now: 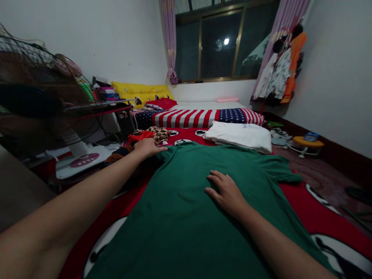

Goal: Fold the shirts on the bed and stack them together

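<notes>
A green T-shirt (186,217) lies spread out in front of me, its neck end away from me and one short sleeve reaching out to the right. My right hand (225,192) rests flat on the middle of the shirt with its fingers apart. At the shirt's far left sleeve is my left hand (147,147), its thumb stretched out over the cloth; its other fingers show only in part, and I see nothing held in it. Under the shirt is a red cover (299,201) with black-and-white round patterns.
A folded white cloth (240,135) lies beyond the shirt. Crumpled clothes (161,133) are heaped at the left, near a fan (81,159). Farther back stands a bed with a flag-patterned sheet (186,118). A small stool (308,142) is at the right.
</notes>
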{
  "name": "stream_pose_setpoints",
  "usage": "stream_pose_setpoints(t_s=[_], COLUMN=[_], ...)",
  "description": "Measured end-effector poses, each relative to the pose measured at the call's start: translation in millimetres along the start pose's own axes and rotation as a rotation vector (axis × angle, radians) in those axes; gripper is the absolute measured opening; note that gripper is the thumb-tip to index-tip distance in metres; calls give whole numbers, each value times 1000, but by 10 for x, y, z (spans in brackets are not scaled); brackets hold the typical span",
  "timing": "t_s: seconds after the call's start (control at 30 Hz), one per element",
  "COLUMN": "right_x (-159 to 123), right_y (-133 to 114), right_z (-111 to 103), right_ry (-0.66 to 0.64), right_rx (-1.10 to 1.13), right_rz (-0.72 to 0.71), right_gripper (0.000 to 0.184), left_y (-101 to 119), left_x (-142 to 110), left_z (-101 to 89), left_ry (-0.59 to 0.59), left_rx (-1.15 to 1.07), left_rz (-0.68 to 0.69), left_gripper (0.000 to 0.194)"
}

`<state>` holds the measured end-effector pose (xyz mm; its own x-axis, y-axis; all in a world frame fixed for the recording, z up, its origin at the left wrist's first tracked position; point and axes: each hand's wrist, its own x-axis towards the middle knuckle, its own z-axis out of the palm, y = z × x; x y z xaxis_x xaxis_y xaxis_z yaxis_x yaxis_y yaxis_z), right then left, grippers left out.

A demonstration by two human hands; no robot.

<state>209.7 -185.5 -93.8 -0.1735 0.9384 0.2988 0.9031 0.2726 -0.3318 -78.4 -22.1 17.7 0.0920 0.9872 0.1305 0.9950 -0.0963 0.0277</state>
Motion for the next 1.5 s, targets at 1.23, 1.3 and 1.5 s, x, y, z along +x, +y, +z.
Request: stream_pose_setpoints(t_s=[1.23, 1.3, 1.5], right_x=[5, -1, -1], right_y=[-6, 0, 73], right_z=[-56, -58, -14], right_ry=[-24, -25, 20], right_rx=[64, 71, 136], right_rz=[32, 29, 10], right_gripper=[42, 42, 39], left_y=[792, 838, 931], left_x=[-20, 39, -160], left_z=[574, 424, 76], left_ry=[-239, -146, -154], left_rx=[-592, -801, -1341], left_rz=[134, 137, 326], left_gripper=[27, 30, 73])
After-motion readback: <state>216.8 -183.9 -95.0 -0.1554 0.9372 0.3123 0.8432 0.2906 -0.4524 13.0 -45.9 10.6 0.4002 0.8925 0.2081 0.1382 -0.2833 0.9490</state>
